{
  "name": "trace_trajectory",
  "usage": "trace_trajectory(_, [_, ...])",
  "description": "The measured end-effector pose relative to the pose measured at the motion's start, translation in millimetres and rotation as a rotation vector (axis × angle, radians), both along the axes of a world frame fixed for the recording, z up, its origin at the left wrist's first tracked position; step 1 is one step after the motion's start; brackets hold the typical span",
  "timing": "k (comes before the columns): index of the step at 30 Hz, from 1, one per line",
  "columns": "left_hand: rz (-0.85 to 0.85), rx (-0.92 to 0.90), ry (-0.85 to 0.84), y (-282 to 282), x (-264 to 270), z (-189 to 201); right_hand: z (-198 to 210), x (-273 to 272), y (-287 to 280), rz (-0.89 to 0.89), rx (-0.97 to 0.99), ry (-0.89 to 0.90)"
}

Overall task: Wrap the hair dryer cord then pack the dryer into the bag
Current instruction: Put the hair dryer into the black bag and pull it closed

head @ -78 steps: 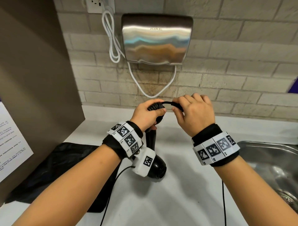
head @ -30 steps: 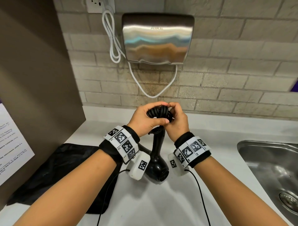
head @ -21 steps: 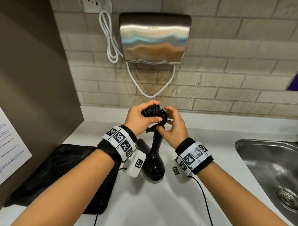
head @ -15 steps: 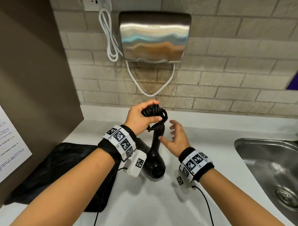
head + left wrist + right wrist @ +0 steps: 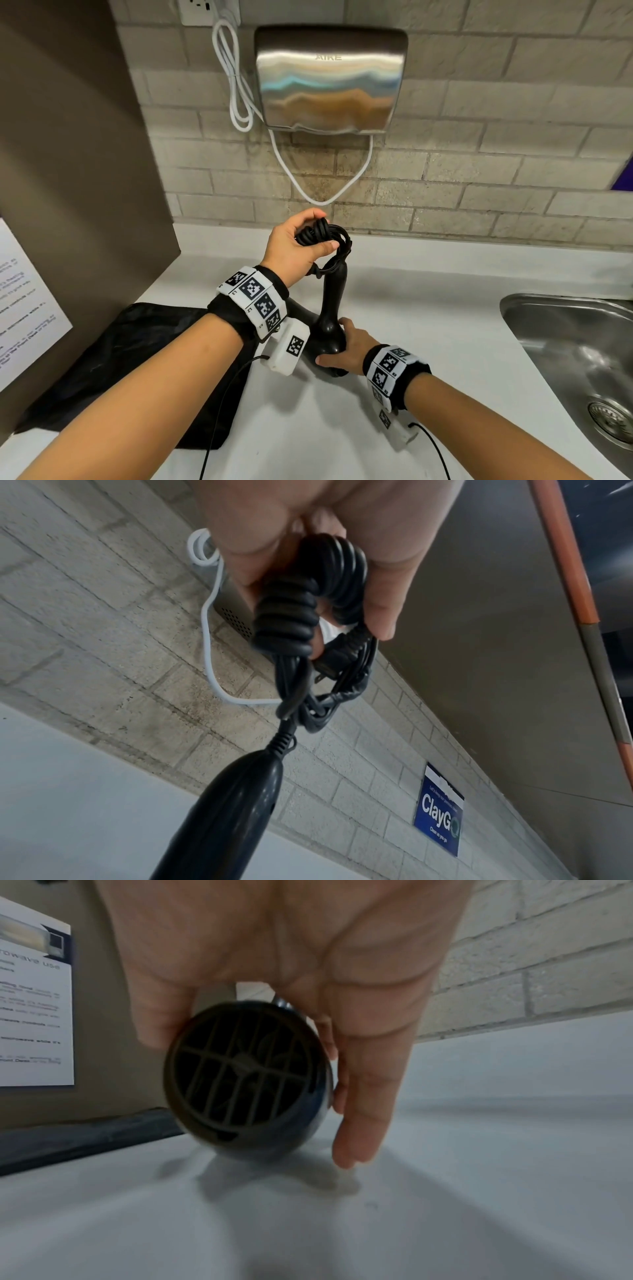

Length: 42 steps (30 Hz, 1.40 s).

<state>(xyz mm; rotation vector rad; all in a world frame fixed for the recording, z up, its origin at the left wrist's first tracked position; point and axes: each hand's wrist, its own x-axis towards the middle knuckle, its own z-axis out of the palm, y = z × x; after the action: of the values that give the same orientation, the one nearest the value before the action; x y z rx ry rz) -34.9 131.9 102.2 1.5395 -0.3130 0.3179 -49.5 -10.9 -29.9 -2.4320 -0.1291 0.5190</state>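
Cord (image 5: 322, 236) looks bundled, pinched in left hand (image 5: 291, 250) above the handle. Right hand (image 5: 346, 353) cups dryer (image 5: 329, 329) body, resting on counter (image 5: 428, 342). Bag (image 5: 120, 359) flat at left, beside the dryer; packing not started.

Hair dryer (image 5: 330, 329): black, glossy, barrel down on the white counter (image 5: 428, 308), handle pointing up toward the brick wall. Rear intake grille (image 5: 240, 1069) is round with a slatted grid, facing the near edge of the counter. Cord (image 5: 320, 234): black, bundled into a tight coil at the top of the handle, well above the counter; plug (image 5: 337, 656) tucked into the bundle, prongs showing. Strain relief at the handle tip runs straight into the coil. Bag (image 5: 113, 370): black, flat and limp on the counter, left of the dryer's barrel, against the brown side panel.
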Motion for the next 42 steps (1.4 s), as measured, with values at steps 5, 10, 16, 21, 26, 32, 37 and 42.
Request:
trace_trajectory(5, [-0.014, 0.029, -0.007, -0.9, 3.2, -1.6, -3.0, 1.0, -0.1, -0.014, 0.021, 0.013])
trace_trajectory(10, [0.023, 0.1, 0.014, 4.5, 8.1, -5.8, -5.2, 4.1, -21.6, -0.027, 0.057, 0.048])
trace_trajectory(16, [0.019, 0.13, 0.062, 0.4, 10.7, -13.1, 1.5, 8.5, -55.8, -0.011, 0.11, 0.112])
trace_trajectory(21, [0.051, 0.171, 0.059, -8.4, 23.0, -27.7, 4.1, 1.5, -81.3, -0.011, 0.175, 0.172])
trace_trajectory(26, [0.129, 0.233, 0.129, -9.6, 34.1, -48.1, -3.2, -1.2, -99.5, -0.076, 0.312, 0.255])
trace_trajectory(32, [0.128, 0.242, 0.35, -2.2, 37.4, -76.3, -11.1, 1.1, -114.0, -0.178, 0.375, 0.338])
trace_trajectory(37, [0.114, 0.142, 0.536, 8.5, 33.9, -98.4, -7.4, -0.9, -111.9, -0.183, 0.311, 0.335])
trace_trajectory(42, [0.112, -0.032, 0.705, 16.5, 29.2, -116.0, -3.5, -1.6, -108.6, -0.098, 0.199, 0.306])
